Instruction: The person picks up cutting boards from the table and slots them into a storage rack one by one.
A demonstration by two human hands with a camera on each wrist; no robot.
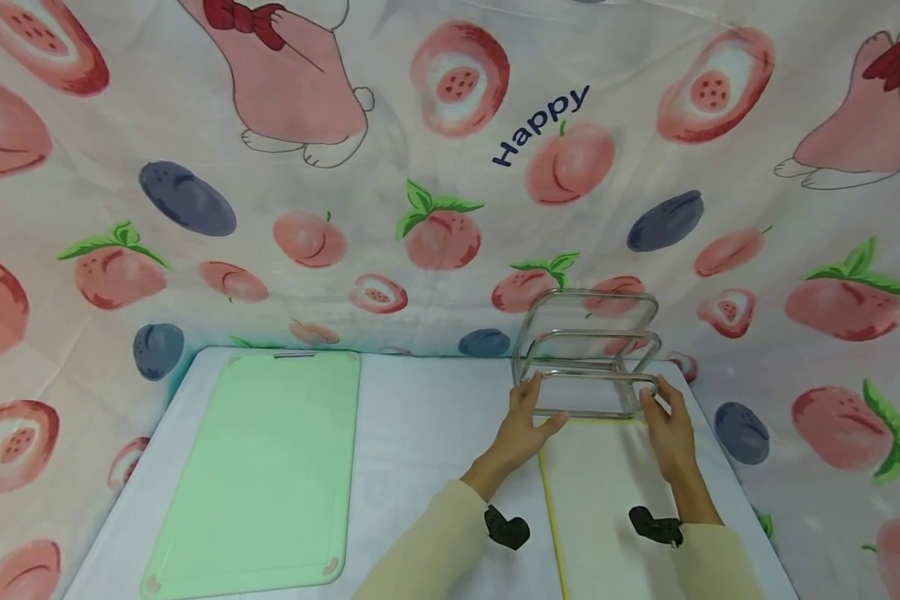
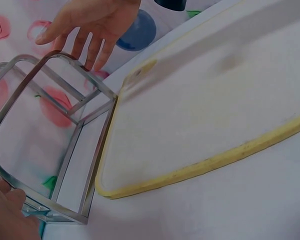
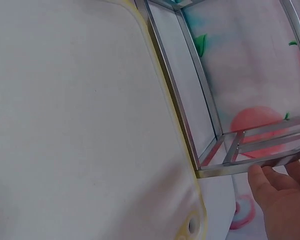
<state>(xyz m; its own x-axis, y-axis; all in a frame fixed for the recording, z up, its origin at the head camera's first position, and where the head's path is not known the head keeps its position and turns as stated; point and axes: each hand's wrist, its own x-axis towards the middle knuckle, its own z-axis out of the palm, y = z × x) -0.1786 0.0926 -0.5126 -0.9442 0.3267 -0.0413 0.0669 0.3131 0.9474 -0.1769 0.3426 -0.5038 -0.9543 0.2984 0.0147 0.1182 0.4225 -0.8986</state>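
A silver metal-wire rack (image 1: 596,375) with several upright loops stands at the far right of the table. My left hand (image 1: 520,427) is at the left end of its front loop, fingers reaching up to the corner and thumb spread. Across from it, my right hand (image 1: 669,425) touches the opposite end of that loop. Straight fingers of the right hand (image 2: 97,32) lie along the bar in the left wrist view. Just in front of the rack lies a white cutting board (image 1: 596,500) with a yellow rim, and the rack's base bar (image 3: 177,105) runs along its end.
A light green cutting board (image 1: 262,475) lies flat on the left of the white table (image 1: 431,433). Fruit-printed cloth (image 1: 390,208) rises behind the table and at both sides, close behind the rack. The white board has a handle hole (image 3: 192,225) near one corner.
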